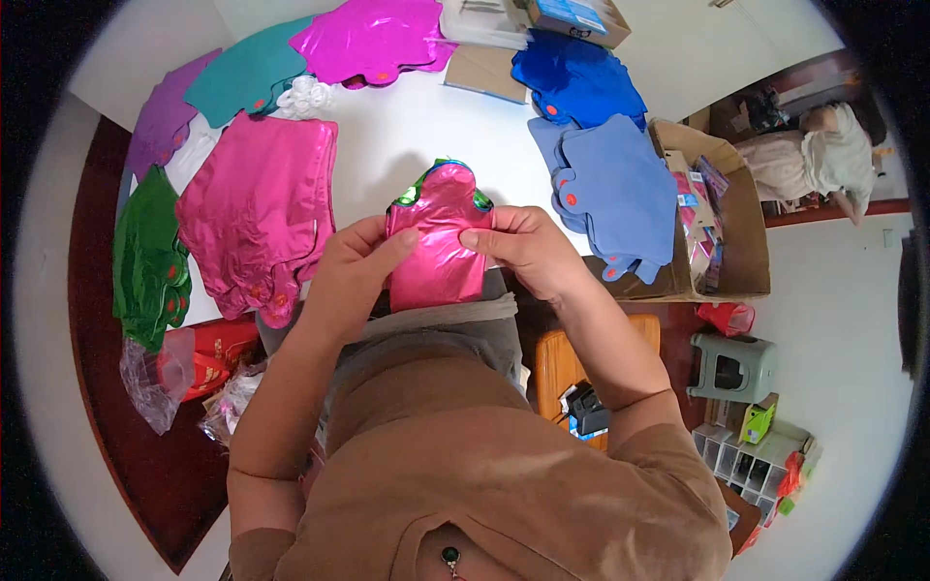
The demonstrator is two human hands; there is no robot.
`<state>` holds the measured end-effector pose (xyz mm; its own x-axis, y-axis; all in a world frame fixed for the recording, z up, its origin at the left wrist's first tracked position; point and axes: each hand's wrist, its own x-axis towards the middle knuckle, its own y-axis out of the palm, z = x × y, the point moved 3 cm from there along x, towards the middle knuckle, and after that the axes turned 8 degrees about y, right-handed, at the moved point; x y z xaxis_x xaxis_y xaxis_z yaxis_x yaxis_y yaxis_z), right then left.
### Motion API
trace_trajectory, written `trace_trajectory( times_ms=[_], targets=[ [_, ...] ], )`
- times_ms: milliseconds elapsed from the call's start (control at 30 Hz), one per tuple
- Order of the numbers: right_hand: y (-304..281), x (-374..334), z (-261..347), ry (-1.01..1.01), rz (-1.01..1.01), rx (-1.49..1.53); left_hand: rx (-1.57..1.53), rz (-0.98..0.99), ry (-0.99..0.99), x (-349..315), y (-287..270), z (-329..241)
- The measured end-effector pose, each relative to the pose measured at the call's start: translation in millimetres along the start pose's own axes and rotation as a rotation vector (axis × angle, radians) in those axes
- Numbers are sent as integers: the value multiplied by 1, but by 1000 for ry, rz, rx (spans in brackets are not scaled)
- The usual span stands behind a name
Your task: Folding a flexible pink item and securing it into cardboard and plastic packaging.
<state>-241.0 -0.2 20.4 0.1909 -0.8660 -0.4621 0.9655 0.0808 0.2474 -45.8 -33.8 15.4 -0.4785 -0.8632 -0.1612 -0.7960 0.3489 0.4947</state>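
Close in front of me, at the table's near edge, I hold a small bundle of flat foil balloons (444, 257). Its top layer is shiny pink, and green and blue edges peek out behind it near the upper end. My left hand (363, 257) pinches the left side, thumb on top. On the right side my right hand (528, 247) grips it the same way; the fingers underneath are hidden. To the left lies a stack of larger pink foil sheets (254, 203). Pale blue flat sheets (625, 184) with red round marks lie to the right.
Green (150, 252), purple (170, 116), teal (247, 68), magenta (373, 39) and dark blue (581, 77) stacks ring the white table (417, 116). A cardboard box (746, 223) of packets stands right, near a wooden stool (562, 363). Another person (838, 155) is at far right.
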Motion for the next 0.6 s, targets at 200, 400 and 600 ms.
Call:
trace_trajectory(
  times_ms=[200,400,600],
  targets=[
    [1,-4,4,9,17,-85,-62,-9,-2,0,1,0],
    [4,-2,2,-16,62,-8,53,-12,65,0,0,-2],
    [11,-5,6,-94,59,-25,90,-40,94,-1,1,-2]
  ],
)
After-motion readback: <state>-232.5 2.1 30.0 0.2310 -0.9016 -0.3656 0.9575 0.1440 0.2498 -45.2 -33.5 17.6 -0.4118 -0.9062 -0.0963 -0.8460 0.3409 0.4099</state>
